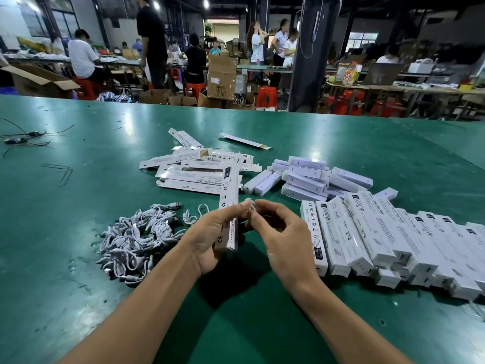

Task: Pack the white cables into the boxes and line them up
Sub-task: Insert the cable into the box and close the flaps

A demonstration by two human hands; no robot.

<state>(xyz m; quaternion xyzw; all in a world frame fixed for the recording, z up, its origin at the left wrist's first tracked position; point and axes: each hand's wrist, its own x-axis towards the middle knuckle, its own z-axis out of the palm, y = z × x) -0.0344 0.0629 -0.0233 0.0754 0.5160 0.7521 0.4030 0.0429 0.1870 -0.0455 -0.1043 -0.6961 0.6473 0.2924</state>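
Hands meet above the tabletop (78, 153): left hand (210, 235) in a closed grip on a box (228, 219), right hand (283, 232) pinching a cable (251, 206) at its mouth; cable pile (136, 232) lies left.

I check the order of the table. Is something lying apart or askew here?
Yes. One flat box lies alone beyond the pile of flat boxes. The row of packed boxes on the right is uneven, with some leaning on their neighbours.

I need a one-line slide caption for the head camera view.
Both hands, left hand and right hand, work a white box between cable pile and boxed row.
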